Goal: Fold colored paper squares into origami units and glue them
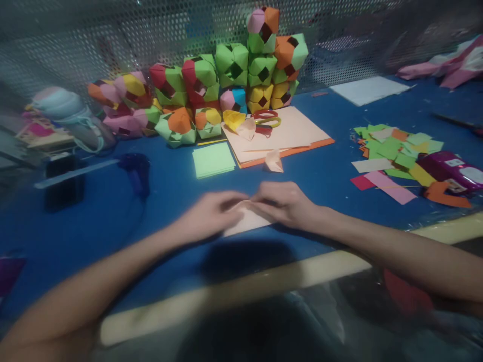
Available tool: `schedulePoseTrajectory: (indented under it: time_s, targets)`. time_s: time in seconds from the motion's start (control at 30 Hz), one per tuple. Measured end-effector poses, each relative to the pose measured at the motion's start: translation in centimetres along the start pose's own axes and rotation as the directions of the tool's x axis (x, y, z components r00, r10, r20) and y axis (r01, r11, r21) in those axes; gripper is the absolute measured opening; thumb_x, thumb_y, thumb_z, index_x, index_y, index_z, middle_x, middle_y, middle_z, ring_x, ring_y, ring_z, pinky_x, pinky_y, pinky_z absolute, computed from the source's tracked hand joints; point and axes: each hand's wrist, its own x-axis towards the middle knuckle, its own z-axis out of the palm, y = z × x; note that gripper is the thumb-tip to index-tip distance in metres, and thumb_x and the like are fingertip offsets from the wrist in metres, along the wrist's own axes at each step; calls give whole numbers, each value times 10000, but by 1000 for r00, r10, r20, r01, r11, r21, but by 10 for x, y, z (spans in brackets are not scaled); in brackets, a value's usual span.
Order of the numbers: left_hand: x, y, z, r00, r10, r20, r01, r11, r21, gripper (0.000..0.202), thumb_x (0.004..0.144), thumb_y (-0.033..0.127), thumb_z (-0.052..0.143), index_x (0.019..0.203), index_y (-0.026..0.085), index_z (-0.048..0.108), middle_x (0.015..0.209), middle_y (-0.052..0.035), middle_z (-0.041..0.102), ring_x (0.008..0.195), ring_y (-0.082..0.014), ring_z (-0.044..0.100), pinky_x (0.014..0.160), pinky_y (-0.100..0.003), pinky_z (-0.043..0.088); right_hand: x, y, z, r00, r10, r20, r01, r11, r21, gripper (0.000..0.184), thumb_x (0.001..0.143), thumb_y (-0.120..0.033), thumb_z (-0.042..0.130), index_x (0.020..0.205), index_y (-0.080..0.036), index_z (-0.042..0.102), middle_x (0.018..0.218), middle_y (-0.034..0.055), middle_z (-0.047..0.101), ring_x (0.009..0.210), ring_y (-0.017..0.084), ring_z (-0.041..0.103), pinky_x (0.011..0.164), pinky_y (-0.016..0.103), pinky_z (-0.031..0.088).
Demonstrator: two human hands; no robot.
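Observation:
A pale peach sheet of paper (pixel 249 221) lies near the front of the blue table, partly covered by my fingers. My left hand (pixel 217 213) grips its left side between thumb and fingers. On the right side, my right hand (pixel 285 201) pinches the paper's upper edge, close to the left fingertips. A small folded peach paper piece (pixel 273 161) sits just beyond my hands. Behind it is a stack of peach sheets (pixel 298 128) with orange paper beneath, and red and yellow scissors (pixel 267 120) rest on it. A pile of light green paper squares (pixel 213 161) lies to the left.
Folded paper blocks (pixel 232 65) are stacked along a perforated metal screen. At left are a glue gun (pixel 136 171), a dark phone-like object (pixel 64 188) and a wrapped cylinder (pixel 66 105). Paper scraps (pixel 400 146) and a purple device (pixel 455 171) lie right. A pale rail (pixel 234 296) edges the table.

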Motion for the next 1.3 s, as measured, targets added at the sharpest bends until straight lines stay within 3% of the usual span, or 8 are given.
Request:
schedulePoseTrajectory:
  time_s: [0.17,0.4,0.53,0.77,1.0,1.3]
  targets:
    - [0,-1,12,990,53,-129,-42,995,89,222,809,303,528,789,148,686,759,-15,690,686,-124,578,659,-226,442,2,-3,4,1000,-24,11,24,999,33,231,894,-264,510,753,-137,642,649,32,631,579,90,544,526,201,408]
    - [0,-2,11,961,4,-275,7,999,41,277,810,386,535,752,147,663,671,0,633,607,-104,515,593,-217,419,4,-3,0,983,175,-52,-171,982,78,162,814,-275,618,825,-117,649,701,42,650,620,110,570,564,217,451]
    - [1,-4,11,966,-9,-259,21,999,44,277,811,372,517,733,147,656,661,0,622,611,-108,509,586,-219,419,5,-3,-1,981,190,-46,-185,979,90,156,846,-244,569,766,-130,641,691,33,656,613,102,571,565,210,447]
    - [1,-4,12,985,9,-173,1,998,63,271,828,335,479,854,156,681,702,2,640,641,-112,520,616,-219,423,4,-3,1,996,84,-20,-83,995,56,183,876,-207,515,785,-113,643,697,51,647,623,105,569,573,211,437]
    - [3,-4,9,984,-43,-172,46,999,13,306,804,388,496,852,146,676,728,-16,652,684,-139,548,617,-236,446,8,-6,1,948,313,55,-318,932,174,115,820,-195,551,824,-135,649,757,35,668,667,114,584,604,219,452]
    - [1,-6,14,994,-20,-107,16,999,-40,334,811,333,485,1052,165,641,918,-36,679,839,-173,580,723,-268,464,10,-8,4,903,426,59,-427,873,236,120,771,-146,531,707,-133,632,639,0,630,593,98,547,549,201,413]
